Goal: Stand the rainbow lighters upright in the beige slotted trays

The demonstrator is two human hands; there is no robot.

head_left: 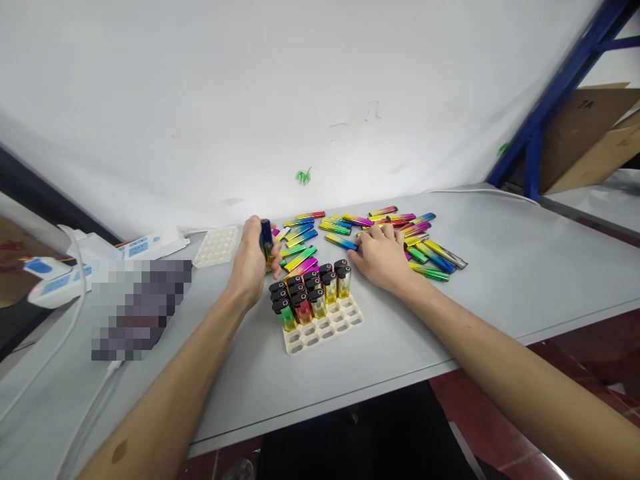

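My left hand [251,259] is closed around a dark blue lighter [266,240], held upright just left of a cream tray [325,328]. Several lighters [310,291] with black caps stand in the tray's far rows; the near rows show bare holes. My right hand [383,257] rests palm down on a pile of loose rainbow-coloured lighters [360,230] lying flat behind the tray, with its fingertips on one of them. Whether it grips that lighter I cannot tell.
A second cream tray [216,247] lies at the back left. White power strips [145,245] and cables sit at the left, beside a blurred dark object [140,307]. A white wall rises behind the grey table [525,267]. Blue shelving [550,100] with cardboard boxes stands at the right.
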